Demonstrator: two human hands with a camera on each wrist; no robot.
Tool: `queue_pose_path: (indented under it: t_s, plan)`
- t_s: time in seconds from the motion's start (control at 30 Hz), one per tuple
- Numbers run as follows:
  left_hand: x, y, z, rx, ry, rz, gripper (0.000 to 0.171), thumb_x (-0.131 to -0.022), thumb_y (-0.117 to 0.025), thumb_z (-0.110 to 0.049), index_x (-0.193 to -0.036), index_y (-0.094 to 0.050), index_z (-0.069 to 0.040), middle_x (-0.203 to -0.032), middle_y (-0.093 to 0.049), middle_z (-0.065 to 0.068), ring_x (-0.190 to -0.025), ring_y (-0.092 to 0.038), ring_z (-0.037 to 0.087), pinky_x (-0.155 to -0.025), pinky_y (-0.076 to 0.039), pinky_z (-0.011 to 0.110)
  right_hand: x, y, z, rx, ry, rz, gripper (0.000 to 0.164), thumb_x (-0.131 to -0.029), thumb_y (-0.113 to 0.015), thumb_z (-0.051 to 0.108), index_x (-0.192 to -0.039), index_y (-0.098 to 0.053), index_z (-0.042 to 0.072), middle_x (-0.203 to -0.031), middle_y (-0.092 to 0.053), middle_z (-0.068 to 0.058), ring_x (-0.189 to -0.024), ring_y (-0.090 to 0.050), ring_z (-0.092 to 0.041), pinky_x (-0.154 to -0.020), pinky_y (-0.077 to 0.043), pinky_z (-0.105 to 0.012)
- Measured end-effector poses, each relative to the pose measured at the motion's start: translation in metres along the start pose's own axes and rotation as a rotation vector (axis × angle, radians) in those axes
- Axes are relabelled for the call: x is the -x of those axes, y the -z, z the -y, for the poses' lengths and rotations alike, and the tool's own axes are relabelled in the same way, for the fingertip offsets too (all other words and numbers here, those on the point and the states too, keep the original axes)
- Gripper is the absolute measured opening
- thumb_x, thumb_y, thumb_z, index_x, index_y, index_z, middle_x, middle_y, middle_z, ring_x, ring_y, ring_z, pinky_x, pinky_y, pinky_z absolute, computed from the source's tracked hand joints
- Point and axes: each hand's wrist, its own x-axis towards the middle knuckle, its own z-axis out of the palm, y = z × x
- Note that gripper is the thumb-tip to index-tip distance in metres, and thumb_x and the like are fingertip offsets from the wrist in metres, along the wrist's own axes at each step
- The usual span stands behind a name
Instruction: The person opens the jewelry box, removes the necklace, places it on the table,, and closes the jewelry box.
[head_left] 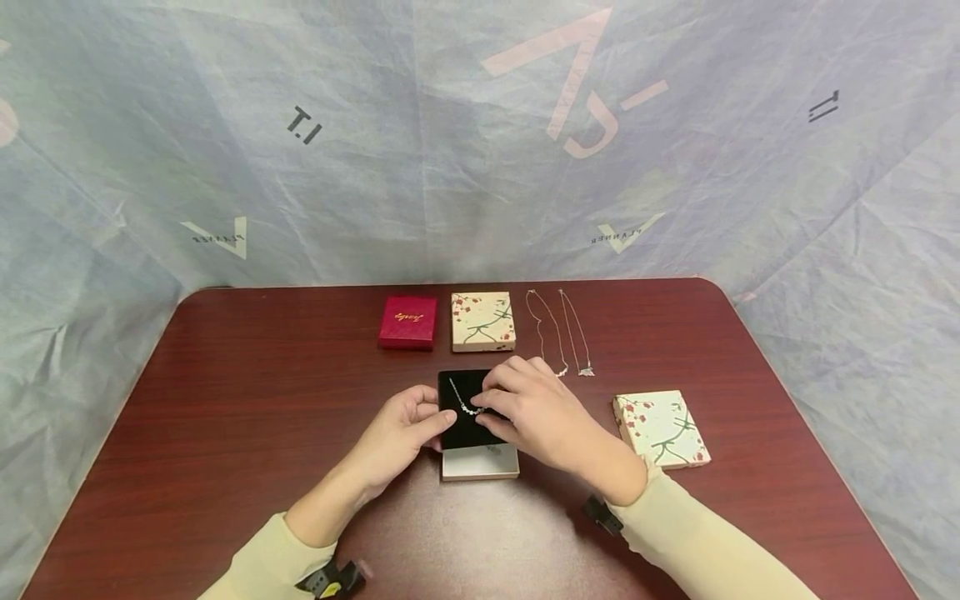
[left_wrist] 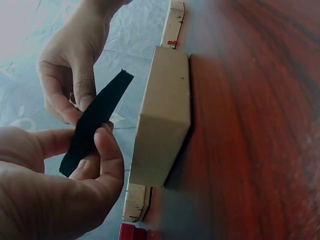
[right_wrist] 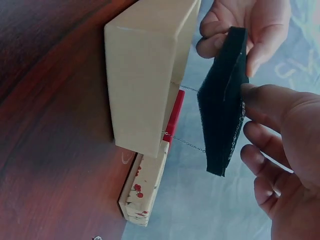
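Observation:
My left hand (head_left: pixel 408 429) holds a square black jewelry pad (head_left: pixel 468 433) by its left edge, thumb on top and fingers beneath. A silver necklace (head_left: pixel 470 410) with small shiny beads lies across the pad's face. With thumb and fingertips, my right hand (head_left: pixel 536 408) pinches the necklace near the pad's middle, though the fingers partly cover it. In the right wrist view, two strands of chain (right_wrist: pixel 186 143) run from behind the tilted pad (right_wrist: pixel 222 100) down to the box. That open pale box (head_left: pixel 480 465) stands below the pad, which hides its far part.
A red jewelry box (head_left: pixel 408 322) and a floral box (head_left: pixel 483 322) stand at the back. Two more necklaces, one a beaded necklace (head_left: pixel 561 371) and one a pendant necklace (head_left: pixel 586 370), lie right of them. Another floral box or lid (head_left: pixel 662 427) lies by my right forearm.

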Motion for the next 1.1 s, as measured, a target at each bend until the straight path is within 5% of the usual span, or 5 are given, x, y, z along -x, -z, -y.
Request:
queue_pose_path:
  t_s: [0.37,1.1]
  plan:
    - [-0.0006,0.0023,-0.0006,0.111,0.022,0.039,0.022,-0.102,-0.065,-0.006,-0.118,-0.053,0.004,-0.096,-0.072,0.006,-0.082,-0.061,0.013,-0.071,-0.052,0.025,-0.0005,0.0003,0.0032,0.014,0.005,-0.036,0.017,-0.088,-0.089,0.023,-0.103,-0.084,0.017,-0.1,-0.068,0.006,-0.097,-0.06,-0.016,-0.076,-0.04,-0.034]
    - [0.0021,-0.0012,-0.0043,0.038,-0.009,0.052,0.024,-0.102,-0.066,-0.005,-0.118,-0.051,0.004,-0.094,-0.07,0.005,-0.084,-0.059,0.01,-0.071,-0.051,0.025,-0.0028,-0.0002,0.0039,0.009,-0.01,-0.026,0.005,-0.087,-0.081,0.018,-0.09,-0.077,0.018,-0.09,-0.069,0.01,-0.089,-0.058,-0.016,-0.074,-0.037,-0.033]
